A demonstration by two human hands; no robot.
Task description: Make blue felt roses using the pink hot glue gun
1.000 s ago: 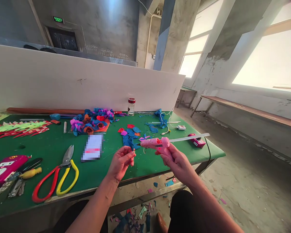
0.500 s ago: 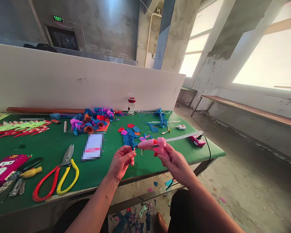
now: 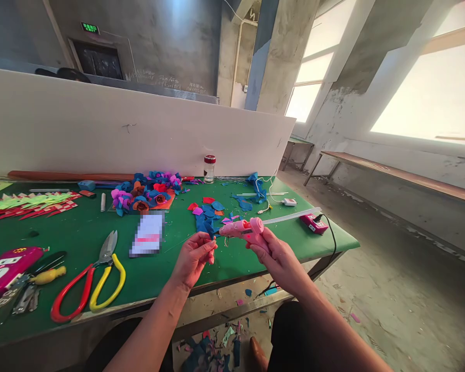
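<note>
My right hand is wrapped round the grip of a pink glue gun, its nozzle pointing left. A long whitish glue stick sticks out of the gun's back. Right by the nozzle, my left hand pinches a small blue petal between thumb and fingers; how much of it is held is hard to see. A thin strand shows below those fingertips. Just beyond the hands lie loose blue petals, with a few red and pink ones.
The green table also bears finished-looking flowers, red-and-yellow-handled scissors, a blurred white card, a lidded jar, a pink power strip and a white cable plug. A white panel stands along the back.
Both hands and the glue gun keep nearly the same pose, with the nozzle still beside the left fingertips. The camera's view has shifted very slightly.
</note>
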